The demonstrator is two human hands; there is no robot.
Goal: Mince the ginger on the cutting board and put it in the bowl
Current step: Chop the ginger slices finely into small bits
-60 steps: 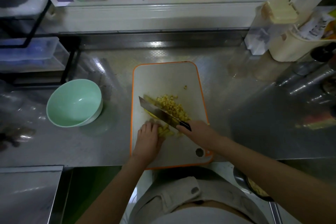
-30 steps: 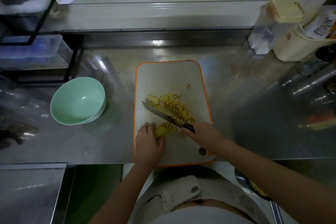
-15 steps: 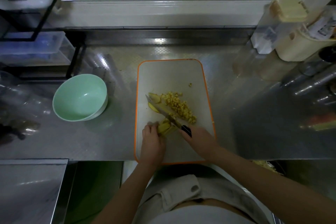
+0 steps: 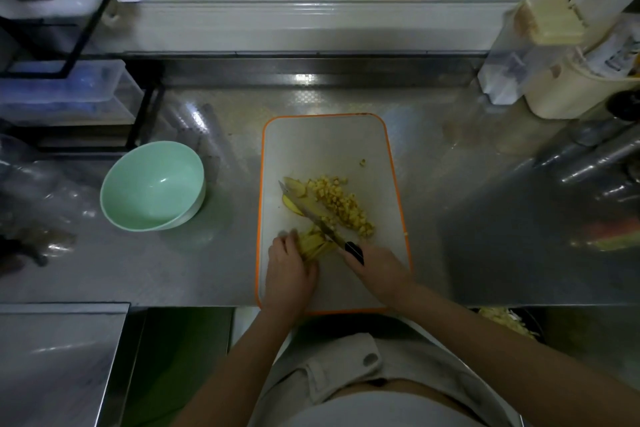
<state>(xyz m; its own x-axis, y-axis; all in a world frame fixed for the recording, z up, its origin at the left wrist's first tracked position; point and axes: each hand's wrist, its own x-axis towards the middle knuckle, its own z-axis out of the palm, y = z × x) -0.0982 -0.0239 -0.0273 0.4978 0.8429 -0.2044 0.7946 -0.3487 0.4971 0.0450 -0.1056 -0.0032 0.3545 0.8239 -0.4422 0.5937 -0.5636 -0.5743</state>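
One bowl (image 4: 152, 184), one knife (image 4: 311, 215), one cutting board (image 4: 322, 142)

One wide head-worn camera looks steeply down, close above the cutting board (image 4: 325, 149).

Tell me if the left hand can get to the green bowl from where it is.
Probably yes. The bowl sits on the counter left of the cutting board, with nothing between it and the left hand. That hand holds the ginger strips, so it must release them first.
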